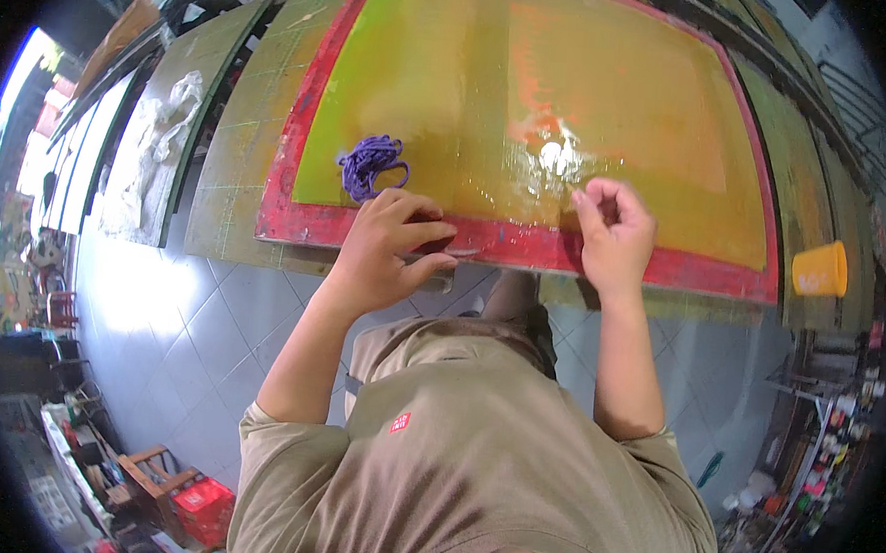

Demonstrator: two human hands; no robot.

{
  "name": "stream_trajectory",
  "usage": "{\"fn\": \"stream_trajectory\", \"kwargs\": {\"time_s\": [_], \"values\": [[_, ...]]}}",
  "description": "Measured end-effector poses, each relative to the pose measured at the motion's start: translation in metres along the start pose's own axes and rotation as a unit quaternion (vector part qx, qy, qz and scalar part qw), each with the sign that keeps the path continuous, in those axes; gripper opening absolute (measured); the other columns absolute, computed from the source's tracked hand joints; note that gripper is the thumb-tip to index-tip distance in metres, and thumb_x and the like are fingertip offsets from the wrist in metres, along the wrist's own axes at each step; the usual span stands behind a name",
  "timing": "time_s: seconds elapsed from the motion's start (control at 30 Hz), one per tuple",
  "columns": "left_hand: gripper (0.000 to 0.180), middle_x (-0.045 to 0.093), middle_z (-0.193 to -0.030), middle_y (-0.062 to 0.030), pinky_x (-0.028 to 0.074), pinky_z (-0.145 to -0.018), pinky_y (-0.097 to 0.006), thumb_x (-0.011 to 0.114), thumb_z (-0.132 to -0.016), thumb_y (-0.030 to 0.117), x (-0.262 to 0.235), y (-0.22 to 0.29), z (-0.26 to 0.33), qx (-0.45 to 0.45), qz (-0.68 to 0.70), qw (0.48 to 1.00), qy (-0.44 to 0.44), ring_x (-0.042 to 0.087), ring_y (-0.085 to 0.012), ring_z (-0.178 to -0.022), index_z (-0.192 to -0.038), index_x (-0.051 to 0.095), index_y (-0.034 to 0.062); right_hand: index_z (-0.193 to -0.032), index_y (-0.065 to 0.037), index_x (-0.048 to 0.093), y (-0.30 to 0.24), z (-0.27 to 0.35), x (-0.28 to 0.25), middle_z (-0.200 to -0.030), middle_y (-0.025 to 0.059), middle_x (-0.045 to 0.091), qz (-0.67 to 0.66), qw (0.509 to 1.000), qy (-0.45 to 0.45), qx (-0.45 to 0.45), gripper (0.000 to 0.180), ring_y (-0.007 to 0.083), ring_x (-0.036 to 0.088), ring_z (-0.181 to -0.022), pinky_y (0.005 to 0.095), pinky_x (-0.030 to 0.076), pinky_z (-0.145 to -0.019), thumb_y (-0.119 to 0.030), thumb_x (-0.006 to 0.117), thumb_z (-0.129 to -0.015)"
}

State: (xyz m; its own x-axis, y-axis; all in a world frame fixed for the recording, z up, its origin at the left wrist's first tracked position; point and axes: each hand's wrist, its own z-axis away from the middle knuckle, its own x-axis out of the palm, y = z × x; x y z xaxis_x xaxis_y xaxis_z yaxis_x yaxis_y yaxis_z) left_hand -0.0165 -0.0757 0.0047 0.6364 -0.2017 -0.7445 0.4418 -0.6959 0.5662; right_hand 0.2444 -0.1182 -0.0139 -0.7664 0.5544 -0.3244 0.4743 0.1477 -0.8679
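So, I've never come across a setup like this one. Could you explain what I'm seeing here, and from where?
There is no machine here: these are a person's two bare hands. The one picture comes from a wide fisheye camera worn on the head and looking down, so straight edges bend and the rim is dark.

In front lies a red frame around a yellow-green sheet, with a shiny patch on it. A purple cord lies bunched on the sheet's left part. A yellow cup is at the right.

The left hand is at the frame's near edge, thumb and fingers apart, with nothing clearly held. The right hand has its fingertips drawn together near the shiny patch; whether they pinch anything small, I can't tell.
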Motion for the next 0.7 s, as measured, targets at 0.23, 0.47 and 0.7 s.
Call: {"fn": "stream_trajectory", "kwargs": {"time_s": [0.23,0.47,0.7], "values": [[0.017,0.063,-0.102,-0.0102,0.044,-0.085,-0.041,0.076,-0.069,0.013,0.0,0.021,0.002,-0.068,0.007,0.997,0.031,0.056,-0.0294,-0.099,-0.085,0.072,0.009,-0.081,-0.001,0.061,-0.011,-0.001,-0.008,-0.076,-0.0038,0.054,-0.133,0.985,-0.103,0.023,0.008,0.0033,0.045,-0.065,0.0194,0.038,-0.059,-0.002,0.069,-0.082],[0.009,0.063,-0.098,-0.0105,0.047,-0.08,-0.041,0.066,-0.078,0.006,0.015,0.044,0.001,-0.143,-0.034,0.988,0.056,0.058,-0.0317,-0.094,-0.087,0.067,0.0067,-0.093,-0.001,0.06,0.004,-0.003,-0.017,-0.077,0.0025,0.058,-0.179,0.962,-0.206,0.013,0.007,0.0087,0.051,-0.066,0.0234,0.042,-0.06,-0.006,0.063,-0.089],[0.008,0.061,-0.08,-0.0152,0.049,-0.066,-0.038,0.053,-0.089,0.006,0.029,0.051,-0.019,-0.276,-0.01,0.952,0.13,0.062,-0.0291,-0.071,-0.094,0.057,0.0012,-0.101,0.0,0.059,0.001,-0.007,-0.017,-0.082,-0.0009,0.055,-0.21,0.958,-0.195,-0.008,0.013,0.0057,0.049,-0.073,0.0208,0.042,-0.065,-0.011,0.054,-0.095]]}}
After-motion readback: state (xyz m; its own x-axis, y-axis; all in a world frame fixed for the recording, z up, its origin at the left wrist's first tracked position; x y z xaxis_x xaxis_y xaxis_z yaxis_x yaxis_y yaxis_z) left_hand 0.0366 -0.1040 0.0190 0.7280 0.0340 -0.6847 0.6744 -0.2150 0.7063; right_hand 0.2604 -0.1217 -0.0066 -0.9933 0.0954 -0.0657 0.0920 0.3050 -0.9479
